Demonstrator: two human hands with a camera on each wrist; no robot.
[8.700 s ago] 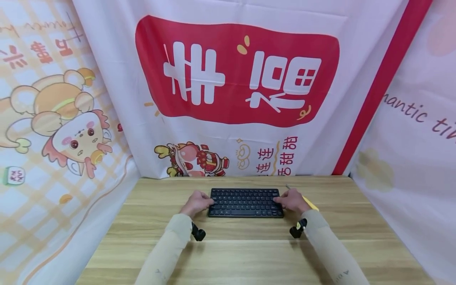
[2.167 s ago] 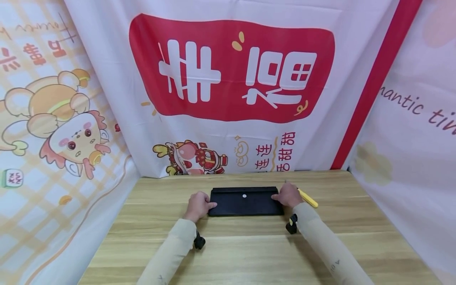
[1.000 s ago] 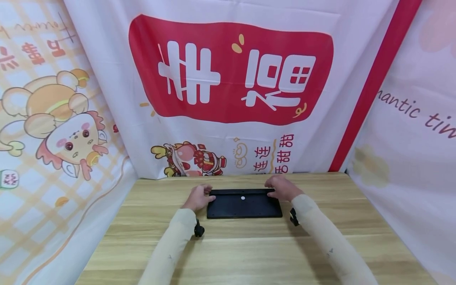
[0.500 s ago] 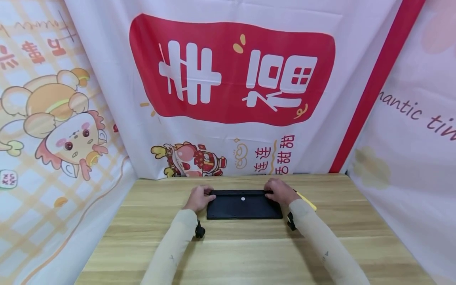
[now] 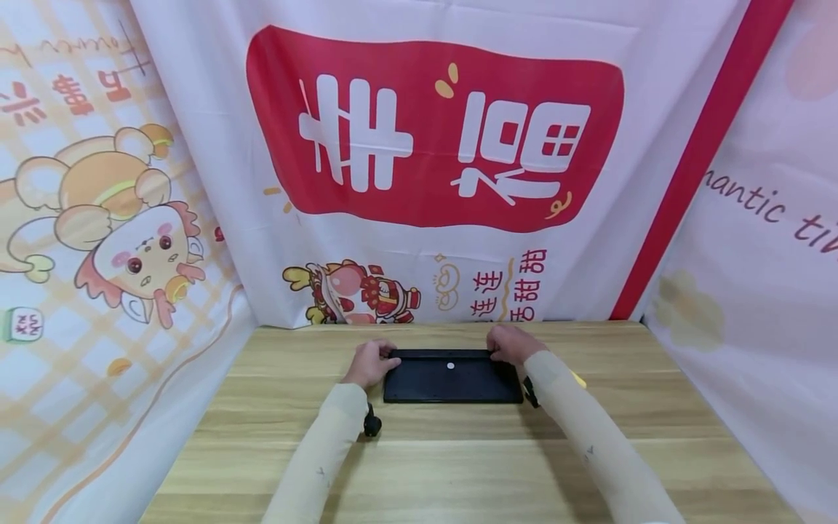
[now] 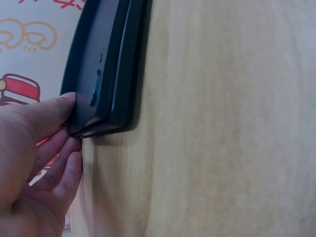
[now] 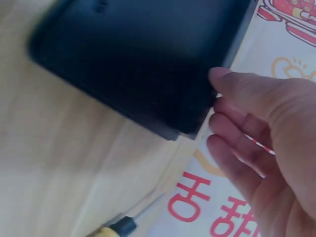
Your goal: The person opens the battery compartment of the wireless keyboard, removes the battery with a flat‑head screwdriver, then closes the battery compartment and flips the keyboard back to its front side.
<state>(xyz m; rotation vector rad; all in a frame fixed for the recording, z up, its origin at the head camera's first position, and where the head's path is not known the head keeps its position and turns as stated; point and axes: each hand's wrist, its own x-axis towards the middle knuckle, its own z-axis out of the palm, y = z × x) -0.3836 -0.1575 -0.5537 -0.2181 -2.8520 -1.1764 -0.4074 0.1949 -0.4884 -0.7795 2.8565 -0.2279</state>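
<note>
A black keyboard lies upside down on the table, its flat underside up in the head view. A small white round spot marks that underside near the thick far ridge. My left hand pinches the far left corner; in the left wrist view, the thumb lies on the underside of the keyboard with the other fingers beneath the edge. At the far right corner, my right hand grips the ridge between thumb and fingers. The keys are hidden from every view.
A screwdriver with a yellow handle and thin metal shaft lies on the table right of the keyboard, mostly hidden behind the right forearm in the head view. Printed cloth hangs along the table's back edge and both sides.
The keyboard lay keys up 8.7 seconds ago and is now underside up. Since 2.2 seconds ago both hands have shifted from its sides to the far corners.
</note>
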